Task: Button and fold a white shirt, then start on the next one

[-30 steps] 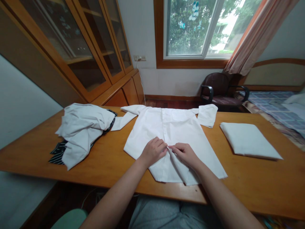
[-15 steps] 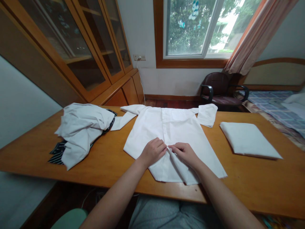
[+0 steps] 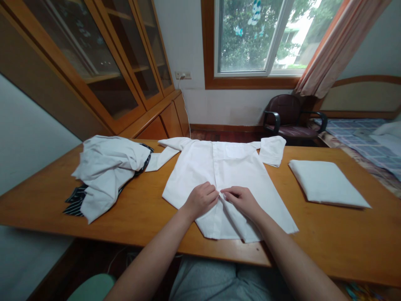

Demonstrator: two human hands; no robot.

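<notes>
A white long-sleeved shirt [image 3: 239, 171] lies spread on the wooden table [image 3: 150, 225], its front placket running down the middle. On the placket, below the chest pocket, my left hand [image 3: 203, 200] is closed with its fingertips pinching the fabric. My right hand [image 3: 242, 202] pinches the shirt just to the right of it, thumb and forefinger close together. Between and below the hands the cloth is raised in a fold. Whatever small part of the placket sits between the fingertips is hidden.
To the left lies a crumpled heap of white cloth [image 3: 111, 163] over dark striped fabric [image 3: 77, 200]. A folded white item [image 3: 327, 184] rests on the right. Beyond the table are a chair [image 3: 286, 115], a bed [image 3: 363, 136] and a glass-door cabinet [image 3: 125, 62]. A green stool [image 3: 94, 288] stands below.
Both hands stay at the same spot on the placket. The right fingertips have shifted very slightly; the shirt and the other things lie as before.
</notes>
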